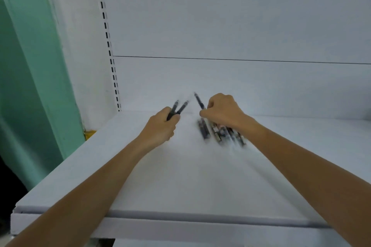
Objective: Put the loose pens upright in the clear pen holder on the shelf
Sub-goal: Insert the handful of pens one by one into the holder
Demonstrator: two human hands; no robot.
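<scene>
Left hand [162, 124] grips two slim black pens [182, 107], tips up, mid-shelf. Right hand [222, 110] pinches one dark pen [199, 101] above a blurred pile of dark loose pens [217, 132] lying on the flat white shelf [180, 176] towards its back edge.

No legible text, brand or number in view. Pale markings on the pens [220, 133] lying on the white shelf [200, 176]: too blurred to read.

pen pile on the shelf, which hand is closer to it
Right. The right hand sits at the far end of the pile, pinching one pen; the left hand is apart to its left, gripping two pens.
</scene>
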